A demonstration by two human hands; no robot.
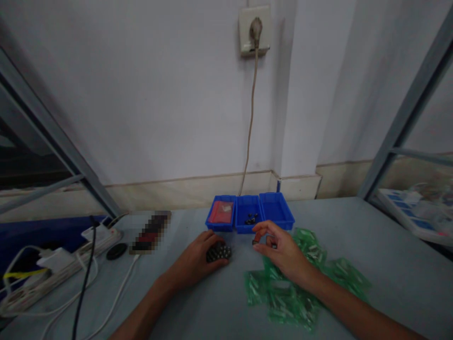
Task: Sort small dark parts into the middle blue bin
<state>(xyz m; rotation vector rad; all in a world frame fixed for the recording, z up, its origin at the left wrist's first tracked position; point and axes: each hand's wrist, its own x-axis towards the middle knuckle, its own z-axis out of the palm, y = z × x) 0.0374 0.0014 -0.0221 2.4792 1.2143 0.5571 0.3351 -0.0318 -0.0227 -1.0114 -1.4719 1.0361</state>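
Observation:
My left hand (193,257) curls around a dark block studded with rows of small round shiny pieces (218,252), which sits on the table. To its right, my right hand (281,250) is closed in a pinch, with a small dark piece (255,242) at the thumb tip; its exact kind is too small to make out. Just beyond the hands stands a blue tray with several small dark parts (247,228). Beside it on the left, another blue tray (209,227) holds a red packet (221,212). A third blue tray (278,212) adjoins on the right.
Green plastic bags of small parts (292,297) lie under and around my right forearm. At the left are a phone-like blurred object (150,233), a black disc (116,251), and a white power strip (53,276) with cables. A white-and-blue box (412,215) stands far right.

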